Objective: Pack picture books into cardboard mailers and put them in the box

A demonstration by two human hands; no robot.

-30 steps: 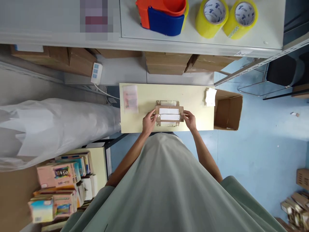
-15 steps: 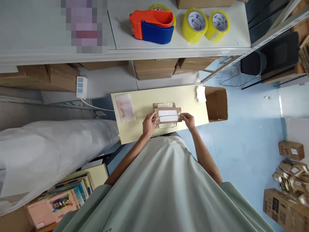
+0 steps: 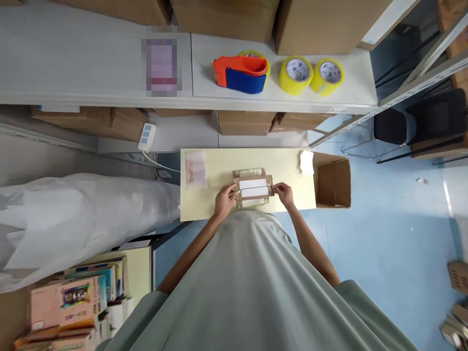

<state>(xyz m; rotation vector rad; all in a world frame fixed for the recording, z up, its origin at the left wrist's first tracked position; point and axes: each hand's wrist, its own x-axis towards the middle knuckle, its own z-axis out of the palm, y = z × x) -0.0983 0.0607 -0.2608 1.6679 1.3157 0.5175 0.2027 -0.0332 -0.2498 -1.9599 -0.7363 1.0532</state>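
Observation:
A small flat cardboard piece point(image 3: 253, 187) with white faces lies near the front edge of the table. Lengthwise along its middle runs a thin dark line, seam or cord, I cannot tell which. Clear shiny tape or film shows behind and in front of it. My left hand point(image 3: 224, 200) grips its left end between thumb and fingers. At the opposite end, my right hand point(image 3: 284, 194) pinches the edge with thumb and forefinger; the other fingers are curled.
The pale yellow table point(image 3: 219, 163) carries a pinkish plastic-wrapped packet point(image 3: 196, 169) and white paper slips point(image 3: 306, 162). An open carton point(image 3: 332, 180) stands right of it. On the shelf sit an orange-blue tape dispenser point(image 3: 240, 74) and yellow tape rolls point(image 3: 296, 75). Books point(image 3: 75, 297) lie lower left.
The camera view has shifted, so the shelf and table sit lower in the picture. Both hands keep their hold on the cardboard piece's ends, with little other movement.

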